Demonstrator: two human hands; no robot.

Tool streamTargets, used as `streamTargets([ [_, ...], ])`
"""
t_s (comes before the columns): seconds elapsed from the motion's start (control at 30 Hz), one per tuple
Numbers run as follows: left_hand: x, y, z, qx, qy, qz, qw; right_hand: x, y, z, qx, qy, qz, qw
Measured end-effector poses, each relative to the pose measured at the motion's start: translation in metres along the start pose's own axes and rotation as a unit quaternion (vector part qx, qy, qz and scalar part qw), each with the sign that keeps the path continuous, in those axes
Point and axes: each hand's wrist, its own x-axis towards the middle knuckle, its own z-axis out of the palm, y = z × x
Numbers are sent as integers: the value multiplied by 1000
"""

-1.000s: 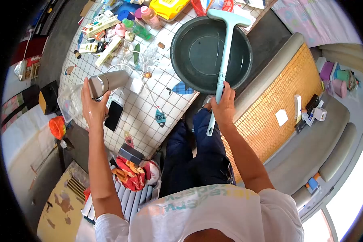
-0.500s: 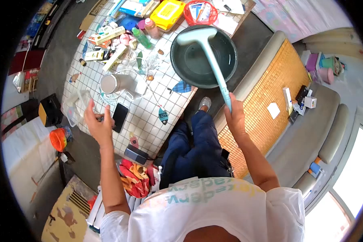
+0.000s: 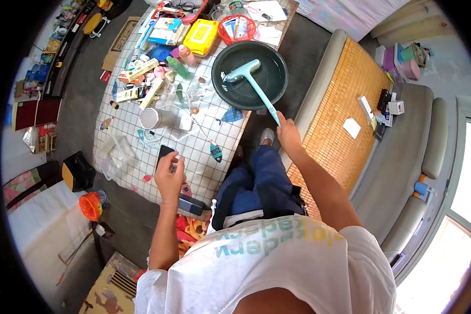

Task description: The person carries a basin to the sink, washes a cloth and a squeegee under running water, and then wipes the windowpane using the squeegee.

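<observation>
My right hand (image 3: 289, 135) is closed around the handle end of a light-blue T-shaped wiper (image 3: 261, 93). The wiper's head is over the inside of a dark green basin (image 3: 219, 93); whether it touches the bottom I cannot tell. My left hand (image 3: 169, 177) hovers above the table's near side with fingers loosely bent and apart, holding nothing. It partly covers a black phone (image 3: 165, 152). Beyond it stand a metal-lidded cup (image 3: 150, 119) and a white cable.
The tiled-pattern table (image 3: 199, 170) carries bottles, boxes, a yellow pack (image 3: 201, 36) and a red basket (image 3: 235, 41). A clear plastic container (image 3: 118, 154) lies at its left edge. On the right is a sofa with a woven mat (image 3: 324, 136). A dark box (image 3: 191, 204) sits at the near edge.
My right hand has lowered the wiper, so its head sits farther inside the basin. My left hand has moved right, now overlapping the phone. The view has shifted.
</observation>
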Motion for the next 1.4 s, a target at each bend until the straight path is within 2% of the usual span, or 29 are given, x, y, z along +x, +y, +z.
streamTargets([
  [0.17,-11,-3,6,-158,5,-113,981,12,1,2,52,10,-12,999],
  [0.27,-12,30,-6,-190,-22,-138,972,6,-6,-7,101,22,-37,994],
  [0.3,-14,28,-3,-173,-6,-106,979,-1,-9,-14,112,14,-31,993],
  [0.4,-17,24,1,-183,-21,-105,977,-9,-8,-19,112,32,-62,991],
  [0.43,-18,25,3,-222,-33,-157,962,-12,-6,-19,107,46,-77,990],
  [0.53,-14,4,13,-89,3,60,994,-20,-11,-23,151,82,-86,981],
  [0.57,-19,-10,18,-130,-40,-33,990,-23,-25,-35,100,71,-44,991],
  [0.6,-20,23,9,-267,-75,-144,950,-28,-30,-39,113,38,-7,993],
  [0.63,-17,6,21,-300,-91,-191,930,-31,-34,-44,123,5,32,992],
  [0.67,-16,-9,27,-294,-98,-187,932,-36,-48,-54,87,16,18,996],
  [0.7,-14,-27,33,-201,-81,-130,968,-42,-59,-59,132,8,60,989],
  [0.73,-9,-18,36,-226,-103,-134,959,-34,-43,-23,150,86,-7,985],
  [0.77,-11,10,31,-163,-98,-44,981,-43,-60,-58,184,-2,18,983],
  [0.8,-5,5,37,-78,-94,40,992,-36,-58,-49,212,-28,16,977],
  [0.83,-4,4,43,-110,-118,4,987,-41,-67,-74,207,-106,17,972],
  [0.87,-2,10,50,-136,-136,-38,981,-41,-67,-59,186,-43,-27,981],
  [0.93,-5,54,54,-87,-114,48,988,-57,-67,-67,206,21,-82,975],
  [1.0,1,68,68,-187,-174,3,967,-65,-60,-76,173,38,-83,981],
  [1.07,4,83,70,7,-203,46,978,-55,-52,-90,163,-73,-95,979],
  [1.13,1,113,80,68,-165,159,971,-58,-45,-90,157,-47,-56,985],
  [1.2,-1,138,91,85,-192,177,962,-73,-34,-98,184,52,-63,980],
  [1.27,-12,179,98,-29,-305,5,952,-69,-13,-101,199,59,-74,975],
  [1.3,-18,191,105,-12,-284,101,953,-63,-2,-109,168,-5,-84,982],
  [1.33,-21,198,113,-14,-288,139,947,-60,5,-116,140,-67,-94,983],
  [1.4,-26,206,133,-22,-290,218,932,-76,21,-131,157,6,-81,984],
])
